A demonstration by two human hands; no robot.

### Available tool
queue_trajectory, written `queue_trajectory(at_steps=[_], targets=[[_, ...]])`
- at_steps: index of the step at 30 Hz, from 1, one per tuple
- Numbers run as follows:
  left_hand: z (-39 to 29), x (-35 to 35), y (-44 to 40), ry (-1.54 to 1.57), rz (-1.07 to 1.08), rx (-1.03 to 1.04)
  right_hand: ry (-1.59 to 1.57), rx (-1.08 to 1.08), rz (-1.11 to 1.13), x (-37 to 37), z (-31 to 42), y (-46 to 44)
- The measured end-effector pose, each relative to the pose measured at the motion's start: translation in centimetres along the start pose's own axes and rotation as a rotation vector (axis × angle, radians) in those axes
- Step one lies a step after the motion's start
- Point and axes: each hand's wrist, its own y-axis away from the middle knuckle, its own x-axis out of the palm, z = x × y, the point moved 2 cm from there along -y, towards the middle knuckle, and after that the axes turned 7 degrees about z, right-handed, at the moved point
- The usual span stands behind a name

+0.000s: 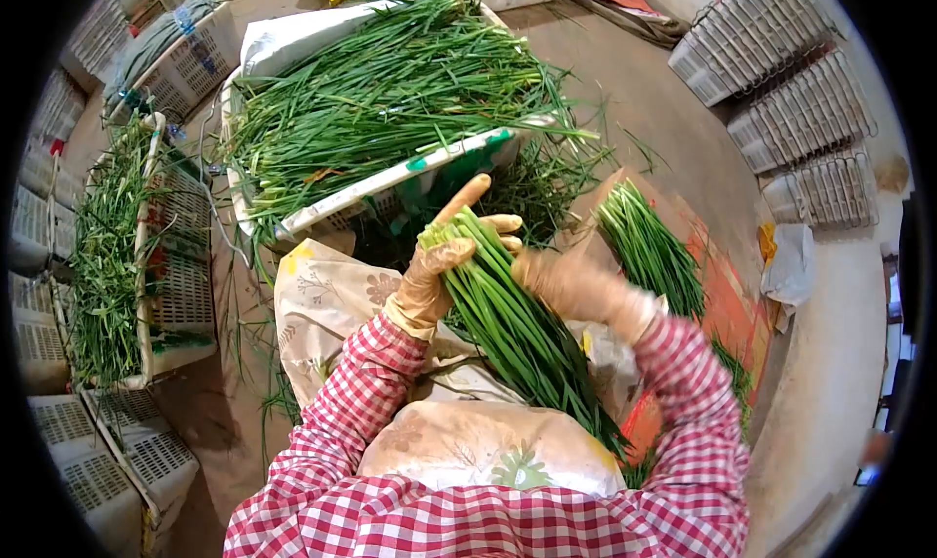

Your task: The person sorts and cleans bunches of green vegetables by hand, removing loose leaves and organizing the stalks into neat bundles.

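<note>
A bunch of garlic chives (517,329) lies slanted across my lap, pale stem ends up and dark leaves running down to the right. My left hand (429,270), in a thin glove, grips it near the stem ends, thumb across the front and index finger pointing up. Beside the bunch on the right is my gloved right hand (576,287), smeared by motion; its fingers cannot be made out. A second bunch of chives (652,251) rests on a reddish-brown board (717,295) to the right.
In front stands a white crate (390,189) heaped with loose chives (400,80). Another crate (151,265) at left holds leafy trimmings (107,256). Stacked crates (771,31) line the right wall. A plastic bag (789,265) hangs there. Loose leaves litter the floor.
</note>
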Motion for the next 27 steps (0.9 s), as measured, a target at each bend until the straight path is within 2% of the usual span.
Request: queue_trajectory(at_steps=[1, 2, 3, 5, 6, 8, 9, 10, 12, 14, 16, 17, 18, 20, 22, 23, 24, 26, 27], targets=[[0.0, 0.0, 0.0, -0.018, 0.009, -0.029, -0.227, 0.193, 0.054, 1.6, 1.6, 0.4], [0.1, 0.0, 0.0, -0.042, 0.03, -0.054, -0.262, 0.248, 0.043, 1.4, 3.8, 0.9], [0.2, 0.1, 0.1, -0.028, 0.034, -0.067, -0.265, 0.243, 0.043, 1.2, 4.2, 1.1], [0.2, 0.2, 0.2, -0.025, 0.04, -0.086, -0.031, 0.359, 0.104, 0.5, 4.7, 1.2], [0.3, 0.1, 0.3, -0.017, 0.043, -0.083, 0.037, 0.342, -0.041, -0.7, 5.2, 1.8], [0.5, 0.2, 0.4, -0.007, 0.047, -0.073, -0.304, 0.207, -0.345, -3.9, 7.9, 2.2], [0.6, 0.3, 0.3, 0.0, 0.011, -0.054, -0.157, 0.158, -0.56, -3.8, 6.5, 2.2], [0.6, 0.4, 0.3, 0.007, -0.025, -0.036, -0.153, 0.154, -0.562, -4.0, 6.7, 1.9], [0.8, 0.4, 0.2, 0.01, -0.014, -0.041, 0.014, 0.167, -0.421, -4.1, 7.7, 0.6], [0.6, 0.8, 0.1, -0.016, 0.045, -0.047, 0.076, 0.109, -0.488, -3.2, 7.3, -0.4], [0.6, 1.0, 0.4, -0.031, 0.03, -0.046, -0.299, 0.192, -0.479, -2.6, 6.6, -0.8], [0.6, 0.9, 0.4, -0.057, 0.002, 0.01, -0.801, 0.173, -0.418, -1.5, 5.9, -1.4], [0.7, 0.8, 0.4, -0.081, -0.024, 0.064, -0.804, 0.177, -0.421, -0.8, 5.6, -1.7], [0.7, 0.1, 0.6, -0.039, 0.001, 0.07, -1.109, 0.098, -0.511, 0.6, 5.4, -2.1], [0.6, -0.1, 0.9, 0.199, 0.172, 0.064, -1.12, 0.104, -0.54, 1.2, 5.4, -2.1], [0.5, 0.0, 1.3, 0.239, 0.125, 0.105, -1.194, -0.012, -0.543, 1.0, 5.5, -2.2], [0.0, -0.4, 1.8, 0.146, -0.039, 0.2, -1.272, -0.129, -0.542, 0.8, 5.7, -2.3], [-3.4, 0.2, 2.7, -0.004, -0.078, 0.302, -1.206, -0.23, -0.688, -2.5, 6.7, -1.0], [-5.3, -0.6, 3.4, 0.079, -0.088, 0.372, -1.094, -0.246, -0.808, -4.5, 7.1, 0.3]])
